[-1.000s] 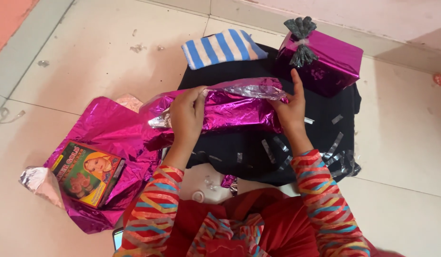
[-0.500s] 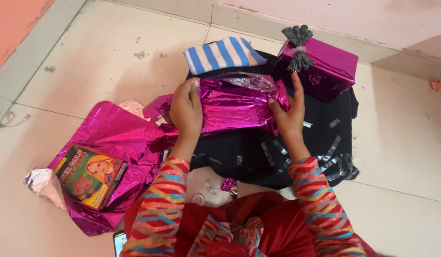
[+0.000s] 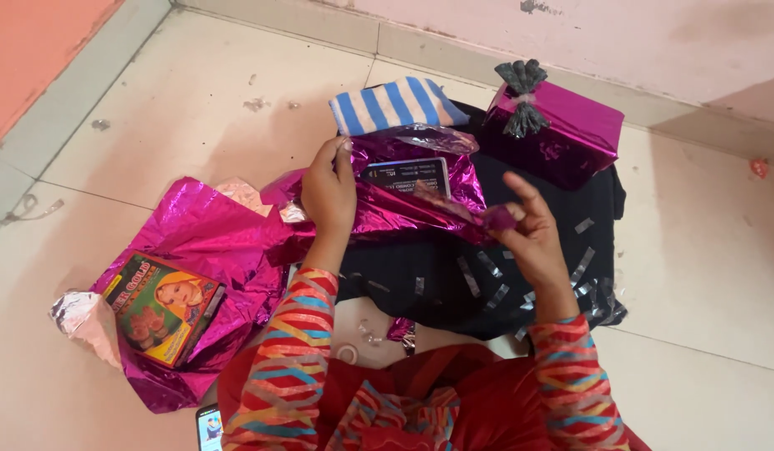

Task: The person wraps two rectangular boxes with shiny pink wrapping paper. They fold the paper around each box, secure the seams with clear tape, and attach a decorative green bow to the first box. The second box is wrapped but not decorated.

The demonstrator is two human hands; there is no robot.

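Wrapping step, judged mid-way: a dark flat box point(image 3: 405, 175) is half covered by magenta foil wrap point(image 3: 404, 213) and lies on a black cloth point(image 3: 454, 276) spread on the floor. The left hand point(image 3: 328, 188) is closed over the foil at the box's left end, pinning it down. The right hand point(image 3: 529, 230) is lifted off the box, fingers partly curled, thumb and fingertips pinched on a loose foil edge at the right. The box top is exposed between the two flaps.

The next move is judged to need the right flap pulled taut over the bare top and held flat; strips of clear tape point(image 3: 487, 280) are stuck on the cloth within reach.

Pale tiled floor point(image 3: 195, 108), pink wall at the top. Near the far edge a finished wrapped gift point(image 3: 562, 134) with a grey bow is seen, beside a blue-striped cloth point(image 3: 395, 104). At the left a spare foil sheet point(image 3: 195, 242) carries a colourful printed carton point(image 3: 161, 305). A phone corner point(image 3: 208, 428) shows at the bottom.
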